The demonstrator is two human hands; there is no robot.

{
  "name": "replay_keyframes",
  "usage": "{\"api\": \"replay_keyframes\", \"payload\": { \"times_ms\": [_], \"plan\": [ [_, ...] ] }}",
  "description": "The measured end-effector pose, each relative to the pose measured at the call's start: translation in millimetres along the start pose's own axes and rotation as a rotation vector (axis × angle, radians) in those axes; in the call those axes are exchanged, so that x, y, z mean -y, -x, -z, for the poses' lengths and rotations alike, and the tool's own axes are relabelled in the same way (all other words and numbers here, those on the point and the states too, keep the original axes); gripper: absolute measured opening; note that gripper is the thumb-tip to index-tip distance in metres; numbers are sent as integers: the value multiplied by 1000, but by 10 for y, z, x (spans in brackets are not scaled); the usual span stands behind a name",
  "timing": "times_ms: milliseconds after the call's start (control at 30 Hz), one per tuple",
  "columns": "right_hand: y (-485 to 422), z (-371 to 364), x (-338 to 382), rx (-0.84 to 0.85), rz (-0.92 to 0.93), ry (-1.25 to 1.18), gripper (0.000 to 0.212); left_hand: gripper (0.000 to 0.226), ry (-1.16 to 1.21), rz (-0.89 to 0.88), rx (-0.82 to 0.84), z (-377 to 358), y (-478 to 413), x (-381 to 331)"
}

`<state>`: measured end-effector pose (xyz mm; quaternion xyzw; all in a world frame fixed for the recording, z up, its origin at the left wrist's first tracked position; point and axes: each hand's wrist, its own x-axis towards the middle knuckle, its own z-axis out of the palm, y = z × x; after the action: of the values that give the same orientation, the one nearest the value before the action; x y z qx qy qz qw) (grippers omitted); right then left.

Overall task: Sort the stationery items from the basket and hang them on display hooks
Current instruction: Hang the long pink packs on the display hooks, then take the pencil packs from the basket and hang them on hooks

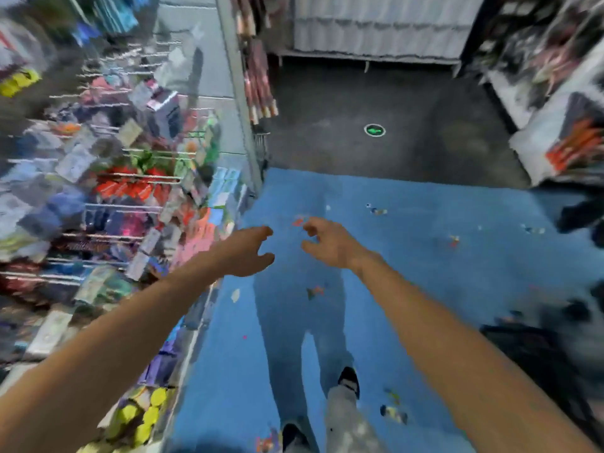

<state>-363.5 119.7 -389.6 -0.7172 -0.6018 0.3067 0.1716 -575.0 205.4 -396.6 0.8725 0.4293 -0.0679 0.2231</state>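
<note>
your bare left forearm (98,348) and bare right forearm (457,348) reach forward from the bottom corners. between them, below, you see a grey trouser leg (343,416) and a black shoe (349,379) standing on the blue floor covering (425,273). at the lower left, just beside that blue edge, sit yellow round packs (147,416), too blurred to make out further. small coloured scraps (394,413) lie scattered over the blue. at the right edge there is a dark shape (529,348), too smeared to name.

further out, your left hand (248,251) and right hand (327,243) hang in the air over the blue floor, near each other but apart. both have loosely curled fingers and neither holds anything.

to your left, colourful stationery packets (130,188) hang in rows on the wire display hooks (108,206) of a tall rack. the whole rack is streaked with blur, so you cannot tell the single items. your left hand is nearest its outer edge and does not touch it.

beyond the blue lies dark grey floor (343,103) with a green round sticker (374,130) on it. pink rolls (261,83) hang at the end of the rack. a white shelf unit (376,34) stands at the far end, and orange packs (575,142) sit on a shelf at the right.
</note>
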Motion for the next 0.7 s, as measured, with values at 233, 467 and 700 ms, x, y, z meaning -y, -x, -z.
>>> {"api": "replay_keyframes", "payload": {
  "times_ms": [233, 467, 700],
  "plan": [
    [1120, 906, -1583, -242, -365, -162, 43, 62, -141, -341, 165, -415, -1012, -1934],
    [2438, 1756, -3090, -437, -661, -280, 48, 64, -285, -659, 314, -969, -1700, -4172],
    [3651, 2368, -4013, -677, -880, -363, 45, 69, -398, -982, 386, -1421, -1951, -6161]
  ]
}}
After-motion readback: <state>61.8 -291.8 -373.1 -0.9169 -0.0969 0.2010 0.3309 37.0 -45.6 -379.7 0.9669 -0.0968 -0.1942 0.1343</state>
